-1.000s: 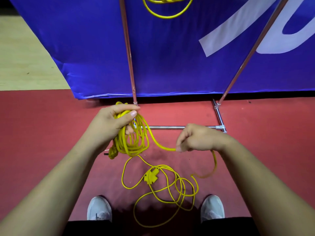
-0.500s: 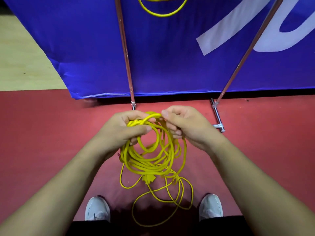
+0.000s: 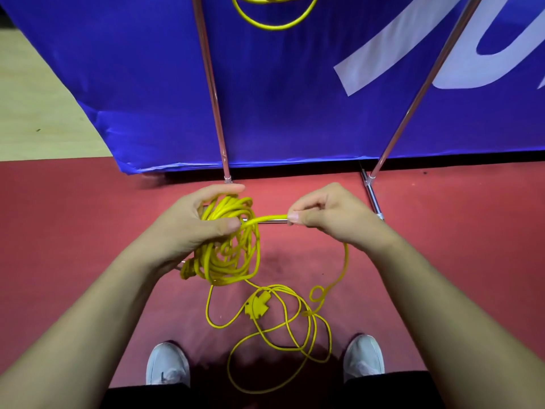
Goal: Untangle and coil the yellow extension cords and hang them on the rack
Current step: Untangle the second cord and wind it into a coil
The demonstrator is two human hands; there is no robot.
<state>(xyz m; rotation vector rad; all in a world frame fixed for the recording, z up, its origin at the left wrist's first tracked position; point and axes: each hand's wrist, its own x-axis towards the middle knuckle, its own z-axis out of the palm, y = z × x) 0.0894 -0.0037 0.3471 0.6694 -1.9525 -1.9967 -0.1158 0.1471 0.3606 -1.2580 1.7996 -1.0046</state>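
The fingers (image 3: pixel 219 191) of the left hand (image 3: pixel 188 225) were curled over the top of a bundled coil (image 3: pixel 233 258) of yellow cord, with the thumb pressed across its front. The coil hung from that grip just in front of the foot of the rack's left upright (image 3: pixel 211 84). To the right of that upright's foot, the right hand (image 3: pixel 330 214) pinched a single strand (image 3: pixel 265 219) between thumb and fingertips (image 3: pixel 295 216), and the strand ran level from the coil to the pinch.

From the right hand the cord dropped in an arc to the red floor (image 3: pixel 88 231). There the loose length (image 3: pixel 295 335) lay in crossed loops with a small kink, nearer the person than the upright's foot. A yellow socket block (image 3: pixel 258 304) lay among those loops.

The step looked like coiling, roughly midway for this cord. The next move would likely call for laying the pinched strand over the left hand as another turn. It would also call for working out the crossings on the floor so the block does not snag.

No box, bin or other container showed. The nearest thing to one was the rack, where another coiled yellow cord (image 3: pixel 274 13) hung just right of the upright near its top, against the blue banner (image 3: pixel 295 113).
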